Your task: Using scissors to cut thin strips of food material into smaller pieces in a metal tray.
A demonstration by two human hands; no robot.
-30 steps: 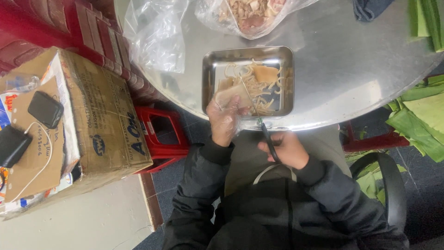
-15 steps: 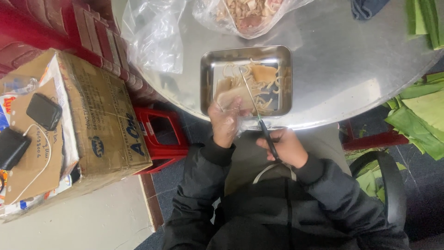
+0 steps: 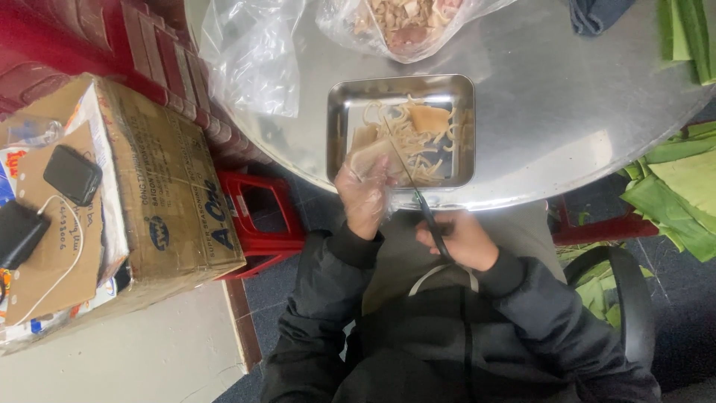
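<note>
Right hand grips scissors; left hand pinches pale slab over steel tray, frame centre. Mid-cut; next snip wants blades square across slab.

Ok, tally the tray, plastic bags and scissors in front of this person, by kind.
Metal tray: 1
Clear plastic bags: 2
Scissors: 1
Total: 4

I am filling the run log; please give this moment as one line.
left hand: gloved, holds pale piece over metal tray | right hand: grips scissors, blades over tray | strips in tray | metal table
</note>
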